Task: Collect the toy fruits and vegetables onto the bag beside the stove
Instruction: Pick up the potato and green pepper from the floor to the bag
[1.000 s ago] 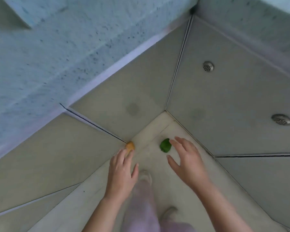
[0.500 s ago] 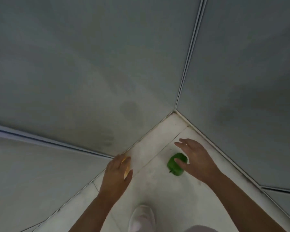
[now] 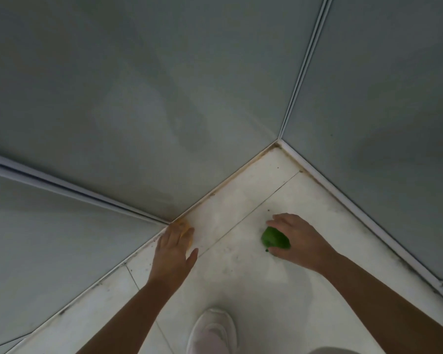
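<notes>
Head view: right hand curls round green toy pepper; left hand, fingers straight, covers orange toy, which may skid along the cabinet foot

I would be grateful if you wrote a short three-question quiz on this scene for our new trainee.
1. True or false: the right hand has its fingers curled round the green toy.
2. Which thing do the left hand's fingers lie over? A) a red toy B) the orange toy C) a blue cup
3. Short answer: what shows on the white floor at the bottom edge, between the two arms?

Key: 1 true; 2 B; 3 a white shoe.
</notes>
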### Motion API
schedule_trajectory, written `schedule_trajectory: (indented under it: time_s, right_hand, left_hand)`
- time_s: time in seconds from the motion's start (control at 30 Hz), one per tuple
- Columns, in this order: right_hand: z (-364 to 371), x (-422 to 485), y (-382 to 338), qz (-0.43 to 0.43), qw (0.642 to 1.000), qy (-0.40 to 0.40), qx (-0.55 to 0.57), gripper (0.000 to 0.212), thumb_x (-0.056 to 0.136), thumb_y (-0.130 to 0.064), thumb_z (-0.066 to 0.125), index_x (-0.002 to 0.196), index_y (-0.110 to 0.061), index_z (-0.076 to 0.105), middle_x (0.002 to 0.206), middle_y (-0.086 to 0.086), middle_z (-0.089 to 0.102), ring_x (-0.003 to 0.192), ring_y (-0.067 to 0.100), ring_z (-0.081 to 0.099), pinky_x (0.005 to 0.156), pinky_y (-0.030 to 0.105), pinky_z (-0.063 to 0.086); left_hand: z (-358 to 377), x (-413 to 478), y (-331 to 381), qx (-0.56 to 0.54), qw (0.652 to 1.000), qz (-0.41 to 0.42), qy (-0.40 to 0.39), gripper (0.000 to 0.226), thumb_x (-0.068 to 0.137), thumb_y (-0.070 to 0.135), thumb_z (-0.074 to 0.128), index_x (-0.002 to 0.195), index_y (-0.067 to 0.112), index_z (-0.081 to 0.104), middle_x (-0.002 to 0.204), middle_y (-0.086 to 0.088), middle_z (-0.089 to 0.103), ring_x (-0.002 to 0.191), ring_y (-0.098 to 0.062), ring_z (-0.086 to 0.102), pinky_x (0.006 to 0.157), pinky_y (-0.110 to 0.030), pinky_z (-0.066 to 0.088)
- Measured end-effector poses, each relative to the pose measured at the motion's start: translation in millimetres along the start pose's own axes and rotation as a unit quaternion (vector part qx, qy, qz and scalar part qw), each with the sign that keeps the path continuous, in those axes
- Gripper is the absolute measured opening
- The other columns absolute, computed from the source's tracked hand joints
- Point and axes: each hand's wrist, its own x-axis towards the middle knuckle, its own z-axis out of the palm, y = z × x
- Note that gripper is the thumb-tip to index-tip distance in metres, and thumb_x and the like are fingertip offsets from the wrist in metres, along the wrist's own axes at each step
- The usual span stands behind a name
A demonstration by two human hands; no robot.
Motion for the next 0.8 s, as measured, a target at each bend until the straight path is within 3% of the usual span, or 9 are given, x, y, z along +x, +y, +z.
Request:
schedule_trajectory:
  time_s: [0.17,0.27,0.47,0.67,0.8]
  right_hand:
    - [19.6,0.8,4.2,-0.016,1.000,0.022,-0.005,0.061,0.076,-0.040,0.067,0.130,-0.020,0.046,0.140,0.005,0.039,0.131,0.023,0.028,0.105,0.032,0.027]
    - [25.5,2.9,6.6,-0.010,1.000,0.009,-0.016,0.062,0.076,-0.039,0.067,0.131,-0.021,0.045,0.142,0.004,0.036,0.134,0.024,0.023,0.107,0.036,0.028]
    - [35.8,-5.1,13.1,0.038,0.999,0.006,0.017,0.065,0.075,-0.042,0.067,0.133,-0.026,0.040,0.143,0.002,0.032,0.134,0.021,0.019,0.102,0.039,0.035]
    - [38.0,-10.4,14.0,0.073,0.994,0.025,0.075,0.067,0.073,-0.039,0.070,0.131,-0.027,0.040,0.141,0.001,0.030,0.130,0.017,0.019,0.096,0.031,0.039]
    - [40.9,-13.2,13.6,0.095,0.989,0.026,0.110,0.069,0.073,-0.037,0.072,0.132,-0.026,0.039,0.141,0.002,0.026,0.129,0.017,0.018,0.099,0.030,0.035]
  left_hand:
    - [17.0,3.4,-4.3,-0.012,0.999,-0.027,0.015,0.041,0.075,0.024,0.067,0.109,0.002,0.062,0.119,-0.021,0.059,0.112,-0.042,0.053,0.089,-0.054,0.045]
    - [24.0,3.1,-4.9,-0.035,0.998,-0.047,0.018,0.049,0.066,0.012,0.081,0.110,0.000,0.061,0.121,-0.025,0.056,0.113,-0.046,0.049,0.089,-0.056,0.044]
    - [33.5,-0.2,-6.2,-0.058,0.995,-0.077,0.014,0.055,0.067,0.014,0.081,0.116,0.003,0.059,0.129,-0.024,0.047,0.120,-0.044,0.038,0.089,-0.057,0.045]
    - [28.6,-1.9,-4.7,-0.094,0.987,-0.129,0.027,0.057,0.076,0.014,0.073,0.127,0.007,0.049,0.141,-0.019,0.031,0.127,-0.038,0.024,0.090,-0.052,0.045]
    - [28.6,-5.0,-4.2,-0.103,0.983,-0.150,0.025,0.060,0.073,0.014,0.074,0.127,0.008,0.048,0.136,-0.023,0.030,0.122,-0.043,0.028,0.088,-0.055,0.048]
